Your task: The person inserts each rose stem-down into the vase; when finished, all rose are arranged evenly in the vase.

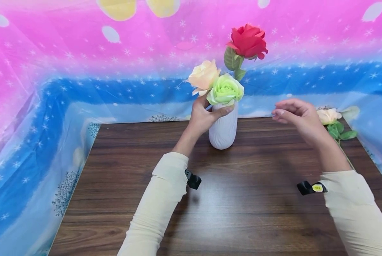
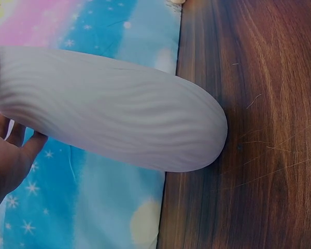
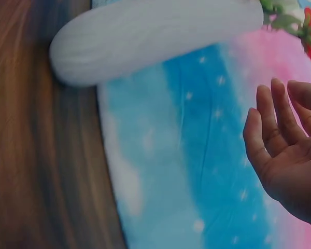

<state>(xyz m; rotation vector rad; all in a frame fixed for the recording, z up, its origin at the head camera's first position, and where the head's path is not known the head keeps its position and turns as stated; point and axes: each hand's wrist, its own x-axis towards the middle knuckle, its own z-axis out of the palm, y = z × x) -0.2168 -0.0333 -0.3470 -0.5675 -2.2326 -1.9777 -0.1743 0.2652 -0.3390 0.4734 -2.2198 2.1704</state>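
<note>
A white vase [image 1: 223, 129] with wavy ridges stands on the table near its back edge. My left hand [image 1: 201, 119] grips it round the upper part, thumb across the front just under the blooms; in the left wrist view, fingers [image 2: 33, 148] show along one side of the vase. It holds a pale green rose [image 1: 226, 89], a peach rose [image 1: 203, 75] and a taller red rose [image 1: 248, 42]. To the right of the vase, my right hand [image 1: 301, 119] hovers with loosely bent fingers and nothing in it, apart from the vase in the right wrist view.
Beyond my right hand, another peach rose [image 1: 328, 116] with green leaves lies at the right side of the dark wooden table [image 1: 235, 213], its stem partly behind my forearm. A pink and blue patterned cloth [image 1: 130, 67] hangs round the back and sides.
</note>
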